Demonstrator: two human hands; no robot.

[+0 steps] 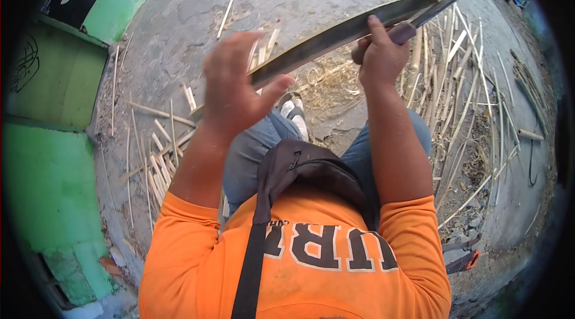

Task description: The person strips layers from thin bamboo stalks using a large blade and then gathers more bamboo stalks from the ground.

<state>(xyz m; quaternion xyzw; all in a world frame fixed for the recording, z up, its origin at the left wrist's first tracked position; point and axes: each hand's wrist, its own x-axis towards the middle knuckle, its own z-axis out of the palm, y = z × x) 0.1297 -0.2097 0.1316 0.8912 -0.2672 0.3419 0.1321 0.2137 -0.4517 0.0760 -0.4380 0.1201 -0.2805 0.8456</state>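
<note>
Here's the bamboo strip (323, 40), slanting up rightward in midair; the right hand (383, 58) clenches the knife (455, 0), thumb over the strip; the left hand (232, 88), blurred, is spread wide beside it; sticks (443, 73) litter the floor (191, 13)

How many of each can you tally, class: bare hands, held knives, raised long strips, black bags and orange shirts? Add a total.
Bare hands: 2 (left hand, right hand)
Held knife: 1
Raised long strip: 1
Black bag: 1
Orange shirt: 1
Total: 6
</note>
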